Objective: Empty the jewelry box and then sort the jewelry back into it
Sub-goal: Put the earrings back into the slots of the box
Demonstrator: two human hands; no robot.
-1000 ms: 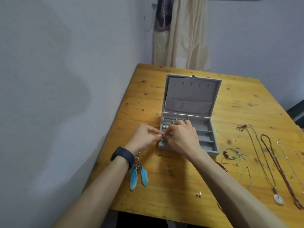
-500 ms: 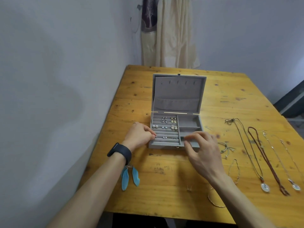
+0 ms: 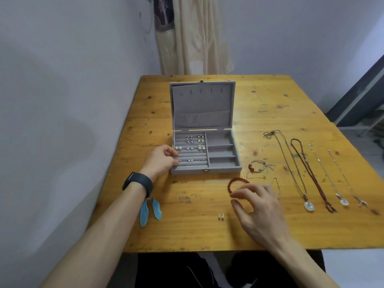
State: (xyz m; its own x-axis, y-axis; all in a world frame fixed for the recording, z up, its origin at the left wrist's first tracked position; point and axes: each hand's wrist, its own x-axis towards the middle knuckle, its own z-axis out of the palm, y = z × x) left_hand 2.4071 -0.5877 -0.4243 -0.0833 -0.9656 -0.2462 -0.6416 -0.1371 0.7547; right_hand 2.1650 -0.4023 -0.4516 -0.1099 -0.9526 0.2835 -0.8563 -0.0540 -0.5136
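Right hand (image 3: 259, 206) empty, fingers apart, just beside red bead bracelet (image 3: 236, 179). Likely next: pinch 2 stud earrings (image 3: 221, 216) by posts. Left hand (image 3: 161, 161) curled against jewelry box (image 3: 224, 171) left wall, grip unclear.

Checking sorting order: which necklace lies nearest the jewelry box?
The leftmost necklace, dark cord with big white round pendant; the other three lie farther right.

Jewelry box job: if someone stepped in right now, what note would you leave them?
Left hand rests against the jewelry box's left wall, fingers loosely curled, holding nothing.
Right hand hovers open over the table by the red bead bracelet.
Done: several earring pairs sit in the box's left rows; its right compartments look bare.
Left: stud pair, blue feather earrings, cord bracelet and four necklaces lie on the table.
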